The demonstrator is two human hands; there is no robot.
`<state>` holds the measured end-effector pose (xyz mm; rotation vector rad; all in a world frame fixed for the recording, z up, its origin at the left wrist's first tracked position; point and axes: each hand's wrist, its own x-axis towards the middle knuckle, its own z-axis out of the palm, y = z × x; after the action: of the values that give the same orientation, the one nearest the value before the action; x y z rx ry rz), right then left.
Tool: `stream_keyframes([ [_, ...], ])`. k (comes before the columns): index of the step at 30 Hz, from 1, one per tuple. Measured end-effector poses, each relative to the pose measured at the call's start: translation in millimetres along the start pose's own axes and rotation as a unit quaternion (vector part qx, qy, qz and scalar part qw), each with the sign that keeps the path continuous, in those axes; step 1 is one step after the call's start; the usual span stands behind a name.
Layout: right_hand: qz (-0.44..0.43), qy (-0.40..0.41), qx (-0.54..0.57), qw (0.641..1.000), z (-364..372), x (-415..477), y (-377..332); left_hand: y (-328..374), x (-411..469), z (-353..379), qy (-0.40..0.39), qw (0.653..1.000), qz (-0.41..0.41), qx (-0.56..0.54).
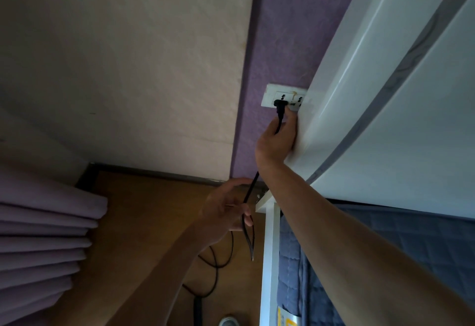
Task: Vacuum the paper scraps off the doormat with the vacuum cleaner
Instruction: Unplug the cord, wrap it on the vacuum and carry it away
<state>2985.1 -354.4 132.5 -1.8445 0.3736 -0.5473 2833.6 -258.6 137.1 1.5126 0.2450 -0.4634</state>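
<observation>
Item, right of centre: black moulded plug [279,104] of the thin black vacuum cord [250,192], pinched by the right hand [277,138] at the white twin wall socket plate [270,94], left hand [226,210] curled round the slack below; best pushed square and fully home; doormat and paper scraps out of sight.

Just right of the frame's centre, the right hand [276,140] gripped a black plug [279,106] seated in the white socket [270,94] on the purple wall [282,30]. Below it, the left hand [226,212] held a loop of the black cord [250,189] over the wooden floor [144,223]. A folded curtain [43,235] filled the lower left and a blue quilt [411,235] the lower right.
</observation>
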Motion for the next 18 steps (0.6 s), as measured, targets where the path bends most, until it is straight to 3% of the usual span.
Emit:
stream_keyframes([
  [11,0.010,-0.017,-0.040,0.999,0.7,-2.5,-0.4,12.1,-4.9,-5.2,-0.039,0.999,-0.032,0.003],
  [15,0.019,-0.011,-0.071,0.997,-16.8,-30.3,9.4,0.6,-18.4,-10.8,-0.091,0.991,-0.078,0.062],
  [18,0.028,-0.080,-0.034,0.996,-33.3,-61.9,23.1,-17.5,-37.7,-19.5,-0.083,0.987,-0.105,0.084],
])
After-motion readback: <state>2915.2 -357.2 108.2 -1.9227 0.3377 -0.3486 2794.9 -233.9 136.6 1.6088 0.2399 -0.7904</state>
